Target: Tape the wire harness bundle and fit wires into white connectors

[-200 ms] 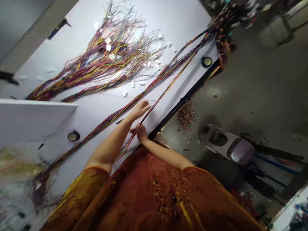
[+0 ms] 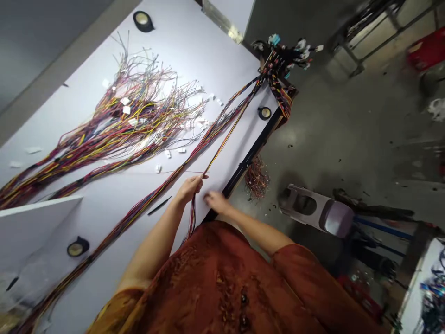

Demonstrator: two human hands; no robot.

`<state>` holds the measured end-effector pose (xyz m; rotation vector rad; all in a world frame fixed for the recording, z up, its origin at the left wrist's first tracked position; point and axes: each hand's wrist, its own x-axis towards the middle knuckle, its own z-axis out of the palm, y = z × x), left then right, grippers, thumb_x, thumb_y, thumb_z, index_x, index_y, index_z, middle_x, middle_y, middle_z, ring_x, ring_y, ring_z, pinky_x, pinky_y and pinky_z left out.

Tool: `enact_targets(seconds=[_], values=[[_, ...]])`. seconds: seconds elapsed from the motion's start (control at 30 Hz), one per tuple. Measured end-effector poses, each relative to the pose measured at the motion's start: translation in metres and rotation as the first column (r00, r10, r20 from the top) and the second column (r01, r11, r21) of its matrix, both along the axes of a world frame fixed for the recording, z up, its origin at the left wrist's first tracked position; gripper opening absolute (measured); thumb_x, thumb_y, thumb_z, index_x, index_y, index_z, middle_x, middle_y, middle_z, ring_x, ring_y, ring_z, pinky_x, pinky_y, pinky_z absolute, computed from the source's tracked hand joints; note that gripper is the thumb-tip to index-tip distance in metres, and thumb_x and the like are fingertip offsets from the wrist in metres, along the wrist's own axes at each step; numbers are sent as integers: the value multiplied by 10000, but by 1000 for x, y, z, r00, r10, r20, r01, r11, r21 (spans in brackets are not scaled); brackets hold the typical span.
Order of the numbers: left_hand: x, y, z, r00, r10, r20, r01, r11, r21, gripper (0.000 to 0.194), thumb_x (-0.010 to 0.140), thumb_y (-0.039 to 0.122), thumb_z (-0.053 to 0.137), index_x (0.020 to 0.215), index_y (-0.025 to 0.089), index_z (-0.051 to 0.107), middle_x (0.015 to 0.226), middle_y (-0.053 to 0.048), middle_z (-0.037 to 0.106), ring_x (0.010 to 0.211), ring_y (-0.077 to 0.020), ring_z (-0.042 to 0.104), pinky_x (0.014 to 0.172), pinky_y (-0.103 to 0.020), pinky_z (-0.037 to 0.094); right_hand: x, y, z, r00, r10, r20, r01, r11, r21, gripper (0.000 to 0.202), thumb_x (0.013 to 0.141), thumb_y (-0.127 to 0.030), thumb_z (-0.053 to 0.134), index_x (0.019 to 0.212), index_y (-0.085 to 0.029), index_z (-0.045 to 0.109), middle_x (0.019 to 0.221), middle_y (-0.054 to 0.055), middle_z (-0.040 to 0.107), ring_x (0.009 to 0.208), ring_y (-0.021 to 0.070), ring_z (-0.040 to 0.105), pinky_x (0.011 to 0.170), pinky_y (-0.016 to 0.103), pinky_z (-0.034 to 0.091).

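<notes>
A thin bundle of wires (image 2: 222, 146) runs from the upper right toward my body. My left hand (image 2: 191, 187) is closed around it near the table's front edge, and the loose tail hangs down below the fingers. Just right of it, my right hand (image 2: 216, 202) hovers near the table edge, apart from the wires. Motion smears its fingers, so their pose is unclear. Beyond my left hand a thicker wire bundle (image 2: 167, 183) crosses the white table (image 2: 222, 181) diagonally. A slim black tool (image 2: 160, 205) lies beside my left forearm.
Fanned-out loose wires (image 2: 139, 116) and small white connectors (image 2: 127, 110) cover the far left. Black tape rolls (image 2: 264, 112) sit on the table. Taped harness branches (image 2: 278, 79) hang at the far right corner. A grey plastic stool (image 2: 313, 208) stands on the floor.
My left hand, open beside the thin bundle before, is now closed on it. My right hand has let go of the wires and moved right. The view has shifted.
</notes>
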<state>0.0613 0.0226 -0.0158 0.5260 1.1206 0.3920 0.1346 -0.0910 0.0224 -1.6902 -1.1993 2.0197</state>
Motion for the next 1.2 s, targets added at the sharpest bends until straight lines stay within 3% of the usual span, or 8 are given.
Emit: enact_targets(seconds=[0.1,0.23,0.4,0.5,0.63,0.77,1.07,1.2], values=[[-17,-16,-7,999,35,-4,-35,999,30,617,718,632,748,982,87,631,561,110,272,439,-28,183,450,-207,109,89,79,-7,936,-191,297,143,974,177,134,839,-62,519,885,-147,612,955,90,670,957,202,614,954,355,480],[-25,-24,-13,998,45,-33,-44,999,23,649,717,647,739,1026,85,639,572,104,280,456,-36,194,462,-217,114,221,219,-23,709,-476,520,222,851,475,486,894,-3,275,1340,-87,450,1541,208,299,1466,201,250,1205,380,242],[-19,-19,-11,997,66,-46,-65,998,22,665,711,640,737,1062,83,642,576,98,289,459,-40,198,468,-223,97,289,302,-54,516,-373,771,-45,887,460,412,866,-55,468,1271,-83,542,1434,222,435,1278,273,511,1104,447,386],[-18,-17,-7,995,93,-42,-92,995,25,692,701,643,744,1073,69,638,577,96,299,469,-41,214,479,-225,112,264,274,-62,510,-317,800,-123,893,432,230,875,-171,549,1086,-115,621,1249,204,567,1119,286,587,1014,465,444],[-16,-17,-2,990,129,-51,-127,991,36,715,674,661,752,1045,58,645,560,89,327,475,-48,240,483,-232,133,194,190,-43,771,-177,611,-188,854,485,202,866,-364,576,845,-170,629,953,112,661,897,233,585,895,382,465],[-16,-18,2,985,172,9,-173,984,38,645,676,623,770,978,66,650,563,81,341,473,-45,246,478,-235,127,138,128,-22,955,-54,292,-47,944,326,382,824,-543,543,741,-176,611,711,18,608,715,164,524,732,296,436],[-23,-21,11,926,256,279,-228,965,-129,528,616,476,879,843,123,559,590,83,354,452,-11,224,456,-183,82,97,116,-23,993,111,41,-114,991,77,395,699,-565,627,714,-173,582,691,-18,551,672,120,484,720,280,418],[-24,-24,12,910,285,302,-241,954,-177,507,609,451,889,749,120,531,604,55,413,449,-1,232,443,-174,99,92,109,-3,985,172,-18,-171,984,55,390,724,-548,654,727,-166,575,696,-19,552,663,110,484,701,275,411]])
